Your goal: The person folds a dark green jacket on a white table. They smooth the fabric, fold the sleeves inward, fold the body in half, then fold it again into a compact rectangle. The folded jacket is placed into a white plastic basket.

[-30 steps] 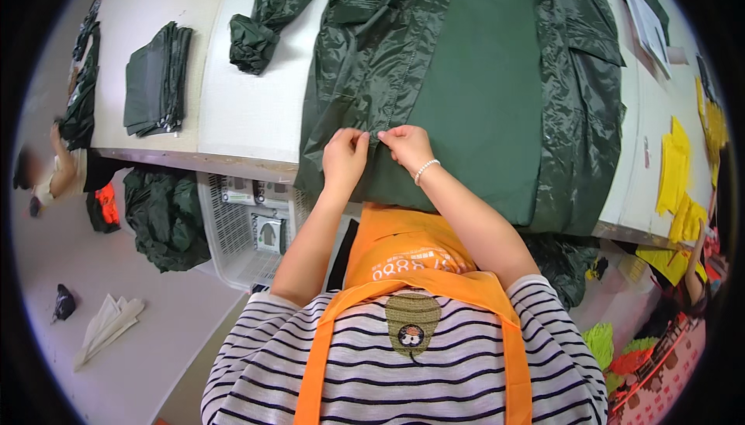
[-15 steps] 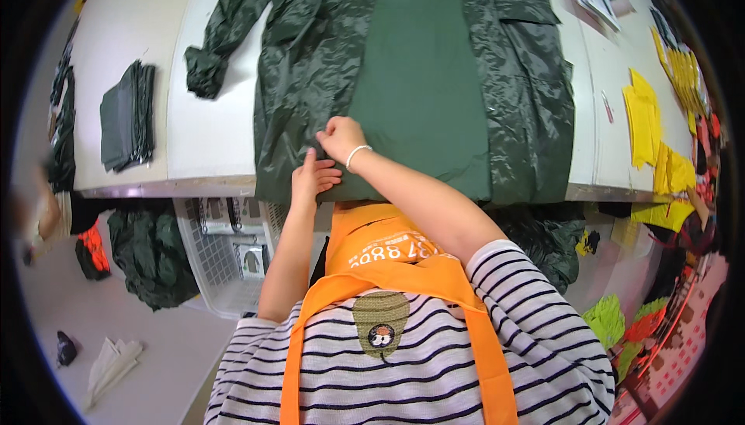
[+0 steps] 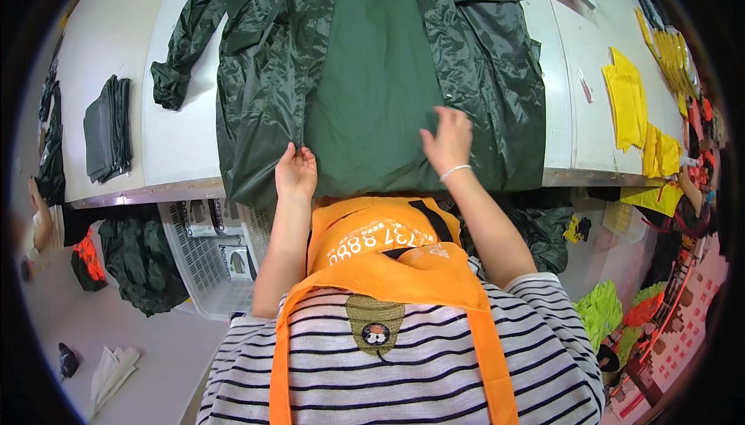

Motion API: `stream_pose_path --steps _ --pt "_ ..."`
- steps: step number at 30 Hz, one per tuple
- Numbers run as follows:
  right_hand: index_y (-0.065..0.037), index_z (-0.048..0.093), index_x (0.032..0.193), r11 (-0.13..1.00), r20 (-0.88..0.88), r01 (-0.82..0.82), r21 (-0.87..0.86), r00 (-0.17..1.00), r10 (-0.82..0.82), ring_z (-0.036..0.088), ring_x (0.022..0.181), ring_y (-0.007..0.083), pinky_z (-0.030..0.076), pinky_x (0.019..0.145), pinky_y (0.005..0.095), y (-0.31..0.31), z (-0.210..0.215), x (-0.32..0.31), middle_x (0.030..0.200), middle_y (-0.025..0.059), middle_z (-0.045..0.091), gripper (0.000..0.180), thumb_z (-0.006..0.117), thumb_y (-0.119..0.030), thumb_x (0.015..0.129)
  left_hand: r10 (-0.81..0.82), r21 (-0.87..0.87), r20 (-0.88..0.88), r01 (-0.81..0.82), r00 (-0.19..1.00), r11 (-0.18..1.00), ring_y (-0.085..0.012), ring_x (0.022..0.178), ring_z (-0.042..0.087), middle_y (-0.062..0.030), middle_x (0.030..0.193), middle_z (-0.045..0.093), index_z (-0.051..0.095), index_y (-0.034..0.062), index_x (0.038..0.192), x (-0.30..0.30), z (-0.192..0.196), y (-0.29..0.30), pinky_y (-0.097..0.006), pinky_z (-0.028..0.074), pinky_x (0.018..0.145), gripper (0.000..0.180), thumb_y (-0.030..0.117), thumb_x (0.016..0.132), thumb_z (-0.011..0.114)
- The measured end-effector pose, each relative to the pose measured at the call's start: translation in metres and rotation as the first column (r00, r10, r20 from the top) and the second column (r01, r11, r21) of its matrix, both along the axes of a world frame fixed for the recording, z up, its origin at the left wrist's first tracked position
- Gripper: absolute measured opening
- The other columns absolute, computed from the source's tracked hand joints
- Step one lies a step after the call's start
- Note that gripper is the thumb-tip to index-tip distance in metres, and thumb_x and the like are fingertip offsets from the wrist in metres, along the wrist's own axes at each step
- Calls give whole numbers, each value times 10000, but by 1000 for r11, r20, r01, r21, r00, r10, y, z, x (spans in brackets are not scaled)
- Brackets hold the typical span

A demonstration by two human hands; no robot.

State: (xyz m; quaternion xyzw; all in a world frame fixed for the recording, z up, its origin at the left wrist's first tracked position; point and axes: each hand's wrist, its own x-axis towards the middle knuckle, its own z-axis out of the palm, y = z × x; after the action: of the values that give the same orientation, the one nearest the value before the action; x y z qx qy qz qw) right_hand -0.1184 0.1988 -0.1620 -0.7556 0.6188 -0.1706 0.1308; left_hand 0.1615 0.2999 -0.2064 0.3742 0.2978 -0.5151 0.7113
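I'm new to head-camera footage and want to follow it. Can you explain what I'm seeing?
No machine here: a person works barehanded. The left of two wide fisheye cameras on their head looks down, so straight edges bend near the rim. On the white table lies a shiny dark green jacket, spread open. The left hand is at the left edge of its front opening; whether it grips the fabric is hard to tell. The right hand, open, is near the opening's right edge. A folded dark green fabric stack lies left, folded bright yellow pieces right.

A white worktable (image 3: 186, 145) — its top seamed — stands over a greyish floor (image 3: 167, 347).
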Motion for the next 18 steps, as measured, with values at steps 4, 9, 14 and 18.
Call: stream_pose_path --steps 4,9,14,18 --pt "-17 519 1158 992 -40 104 68 994 -102 502 1022 380 436 877 419 16 -20 -66 1094 190 513 467 718 -171 765 126 -31 -122 -131 984 991 -227 847 540 -117 937 526 483 -32 985 -9 11 -5 -320 504 788 152 50 896 574" --pt "61 612 1031 987 91 145 74 984 -152 626 807 361 495 774 402 3 -29 -92 910 214 643 232 562 -53 835 92 -44 -21 -93 996 995 -239 863 552 -146 955 541 494 -56 1023 3 -13 1 -316 521 803 128 12 919 528" --pt "57 565 1144 777 663 173 606 430 -613 572 843 109 446 730 237 -10 12 -86 965 34 640 281 495 -59 897 -183 -419 -184 91 966 903 -225 898 526 -152 1004 522 481 -86 1063 -17 34 -3 -298 498 840 193 11 911 552" --pt "40 604 957 926 734 31 377 599 -319 465 671 47 385 595 208 0 23 -46 739 -11 566 289 576 -246 932 -466 -305 -192 398 864 865 -218 912 550 -146 1017 546 506 -71 1058 -73 38 -15 -283 499 858 197 -11 886 579"
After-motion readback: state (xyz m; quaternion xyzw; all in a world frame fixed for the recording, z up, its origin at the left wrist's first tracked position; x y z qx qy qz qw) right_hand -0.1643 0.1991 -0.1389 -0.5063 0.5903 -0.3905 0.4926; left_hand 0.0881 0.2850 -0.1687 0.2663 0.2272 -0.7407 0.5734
